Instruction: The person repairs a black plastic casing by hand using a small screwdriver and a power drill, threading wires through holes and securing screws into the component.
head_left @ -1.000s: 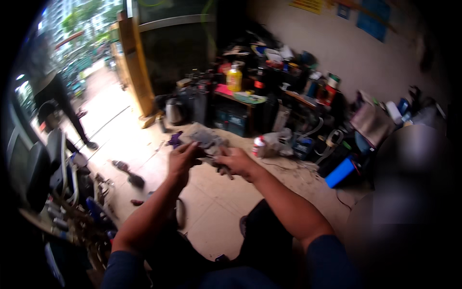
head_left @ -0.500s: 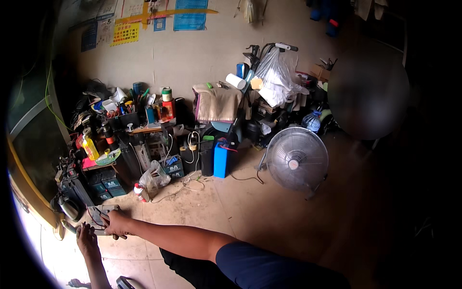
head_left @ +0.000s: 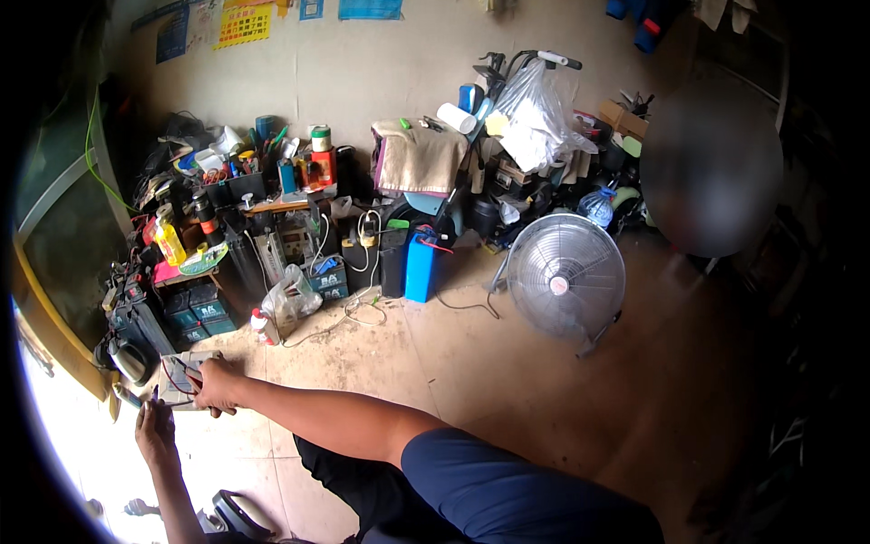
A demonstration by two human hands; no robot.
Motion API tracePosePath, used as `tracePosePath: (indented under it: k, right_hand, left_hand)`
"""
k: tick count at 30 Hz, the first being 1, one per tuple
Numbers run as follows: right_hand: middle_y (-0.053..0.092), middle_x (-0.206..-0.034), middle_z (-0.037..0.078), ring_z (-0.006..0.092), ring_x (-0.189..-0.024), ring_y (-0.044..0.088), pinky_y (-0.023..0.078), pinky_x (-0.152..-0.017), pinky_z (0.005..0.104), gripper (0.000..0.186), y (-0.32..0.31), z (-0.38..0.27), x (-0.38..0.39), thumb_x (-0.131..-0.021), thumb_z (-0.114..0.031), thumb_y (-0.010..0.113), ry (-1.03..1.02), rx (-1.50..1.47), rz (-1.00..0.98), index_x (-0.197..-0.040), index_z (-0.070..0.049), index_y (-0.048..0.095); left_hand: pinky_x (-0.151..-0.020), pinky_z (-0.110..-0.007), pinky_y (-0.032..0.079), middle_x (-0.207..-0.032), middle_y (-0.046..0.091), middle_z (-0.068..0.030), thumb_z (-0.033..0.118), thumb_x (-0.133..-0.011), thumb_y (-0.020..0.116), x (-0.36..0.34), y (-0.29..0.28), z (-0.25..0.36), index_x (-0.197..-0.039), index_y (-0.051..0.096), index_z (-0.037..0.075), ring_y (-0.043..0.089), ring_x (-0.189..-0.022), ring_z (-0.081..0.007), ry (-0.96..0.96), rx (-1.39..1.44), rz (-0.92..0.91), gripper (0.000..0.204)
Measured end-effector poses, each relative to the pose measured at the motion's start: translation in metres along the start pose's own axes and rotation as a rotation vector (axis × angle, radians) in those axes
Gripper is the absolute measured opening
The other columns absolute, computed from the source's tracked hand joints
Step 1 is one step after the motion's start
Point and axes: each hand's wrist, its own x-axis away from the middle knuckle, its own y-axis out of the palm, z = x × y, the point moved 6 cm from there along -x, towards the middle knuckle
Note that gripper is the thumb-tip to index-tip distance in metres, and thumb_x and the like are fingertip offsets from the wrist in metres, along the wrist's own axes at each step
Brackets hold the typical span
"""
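Note:
At the lower left, a grey box-like unit [head_left: 207, 357] with dark and reddish wires lies low near the doorway. My right hand [head_left: 217, 384] reaches across to it, fingers closed around a slim plier-like tool [head_left: 187, 371] whose exact kind is blurred. Just on the near side of the unit, my left hand [head_left: 156, 435] is raised with its fingers pinched together. A small dark tip shows above those fingers, too small to name. My right forearm crosses in front of dark clothing.
A silver kettle [head_left: 130, 361] stands left of the unit. Behind are a red-and-white bottle [head_left: 264, 327], dark batteries [head_left: 209, 303], a plastic bag [head_left: 292, 298], cables and a blue battery pack [head_left: 420, 268]. A floor fan [head_left: 566, 281] stands right. Tools crowd the shelf.
The view has tipped downward, so the room sits higher in the picture. My left hand has drawn slightly nearer to me from the unit; my right hand stays at it.

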Motion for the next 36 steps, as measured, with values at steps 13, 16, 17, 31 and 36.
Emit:
tracePosePath:
  k: [13,16,17,31,36]
  right_hand:
    - [0.067,-0.083,0.006,0.0164,-0.066,0.07,0.059,-0.055,0.0293,0.02,0.04,-0.004,0.019,-0.086,-0.003,0.08,-0.042,0.04,-0.178,-0.096,-0.001,0.063]
    - [0.067,-0.084,0.007,0.0186,-0.067,0.071,0.06,-0.056,0.0309,0.022,0.047,-0.004,0.008,-0.084,-0.001,0.08,0.024,0.081,-0.214,-0.098,0.001,0.062]
    - [0.067,-0.084,0.007,0.0187,-0.067,0.071,0.06,-0.056,0.031,0.022,0.042,-0.001,-0.001,-0.084,0.0,0.08,0.033,0.087,-0.231,-0.098,0.001,0.062]
    - [0.068,-0.087,0.009,0.0191,-0.069,0.071,0.061,-0.057,0.0314,0.027,0.067,-0.014,-0.007,-0.083,-0.001,0.081,0.018,0.082,-0.248,-0.103,0.002,0.063]
    - [0.069,-0.086,0.009,0.0192,-0.068,0.072,0.059,-0.056,0.031,0.027,0.068,-0.013,-0.002,-0.084,-0.003,0.081,0.029,0.088,-0.255,-0.104,0.001,0.063]
  left_hand:
    - [-0.069,-0.029,0.058,-0.101,0.077,-0.0083,0.021,-0.095,0.076,0.051,0.011,0.027,-0.119,0.072,0.001,0.074,-0.086,-0.0174,-0.008,-0.057,0.125,0.032]
    - [-0.072,-0.031,0.059,-0.103,0.078,-0.0083,0.018,-0.098,0.074,0.063,-0.004,0.033,-0.117,0.072,0.001,0.075,-0.088,-0.0176,-0.016,-0.065,0.201,0.025]
    - [-0.071,-0.031,0.059,-0.103,0.079,-0.0078,0.018,-0.098,0.074,0.062,0.0,0.033,-0.118,0.073,0.002,0.075,-0.087,-0.0178,0.007,-0.086,0.215,0.026]
    - [-0.083,-0.033,0.059,-0.112,0.077,-0.0132,0.014,-0.097,0.075,0.069,-0.019,0.056,-0.142,0.056,-0.004,0.075,-0.097,-0.0207,0.025,-0.07,0.209,0.052]
    - [-0.081,-0.032,0.058,-0.111,0.077,-0.0126,0.013,-0.097,0.075,0.07,-0.02,0.052,-0.142,0.056,-0.005,0.075,-0.097,-0.0199,0.028,-0.062,0.191,0.052]
